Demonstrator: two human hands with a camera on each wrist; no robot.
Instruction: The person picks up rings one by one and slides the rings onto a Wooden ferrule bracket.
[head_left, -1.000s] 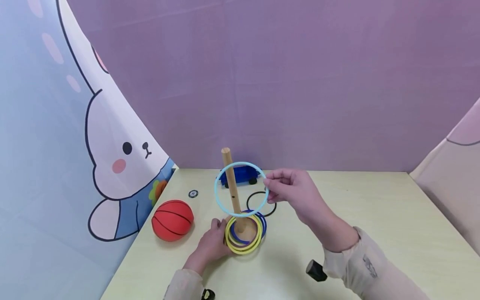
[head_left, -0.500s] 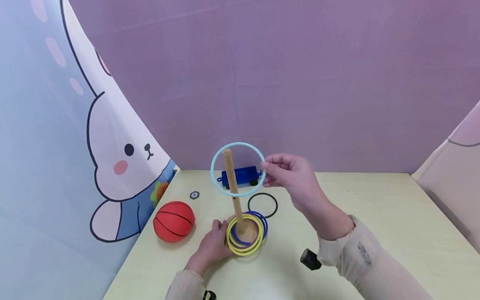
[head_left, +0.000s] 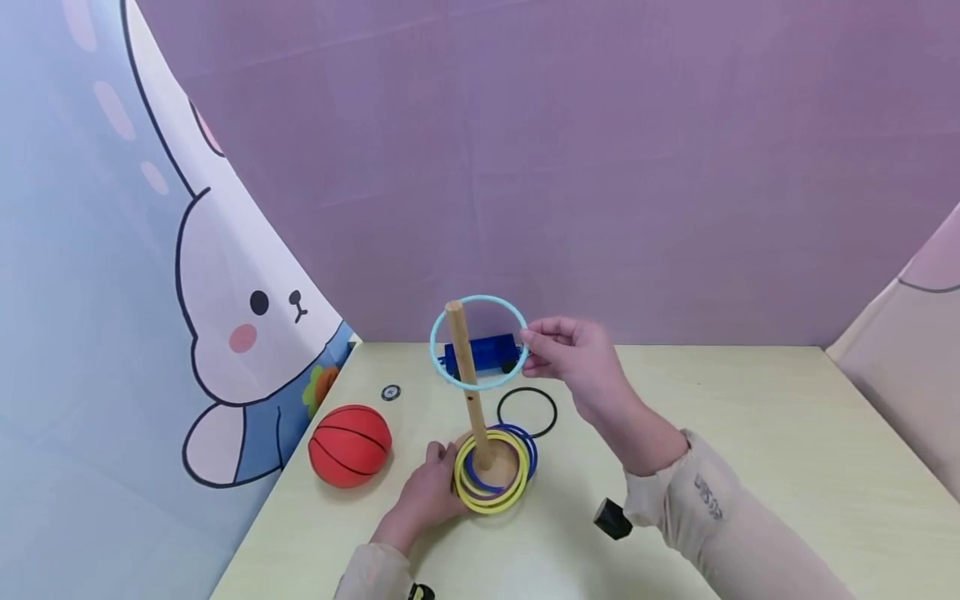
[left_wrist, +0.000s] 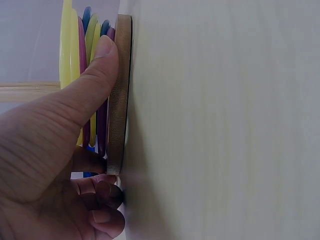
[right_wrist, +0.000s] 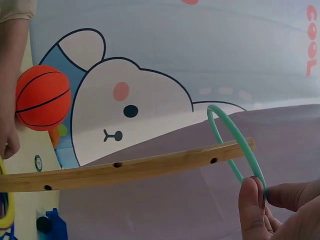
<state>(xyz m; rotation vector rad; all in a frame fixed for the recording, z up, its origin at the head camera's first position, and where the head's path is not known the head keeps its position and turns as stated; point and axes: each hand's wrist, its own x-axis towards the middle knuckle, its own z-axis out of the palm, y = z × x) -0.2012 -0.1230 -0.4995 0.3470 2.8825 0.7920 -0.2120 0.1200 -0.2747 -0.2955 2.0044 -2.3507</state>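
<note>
My right hand (head_left: 581, 358) pinches a light turquoise ring (head_left: 480, 387) between thumb and fingers. The ring circles the upper end of an upright wooden peg (head_left: 462, 354); the right wrist view shows the peg (right_wrist: 150, 167) passing through it. With thumb and fingers, my left hand (head_left: 429, 496) grips the round wooden base (left_wrist: 119, 100) of this ring toss stand at its left side. Around the foot of the peg lie several rings, yellow (head_left: 491, 507), blue (head_left: 534, 458) and purple, stacked loosely on the base. Part of the base is hidden beneath them.
A small red basketball (head_left: 350, 446) sits to the left of the stand. Behind the peg is a blue toy wagon (head_left: 491, 354) with black wheels. A thin black ring (head_left: 555, 414) and a small round disc (head_left: 391, 392) lie on the table (head_left: 712, 433).
My right hand first raised the turquoise ring, then brought it slightly down and tilted it flatter, so it now surrounds the peg's upper end. The left hand stays on the base.
</note>
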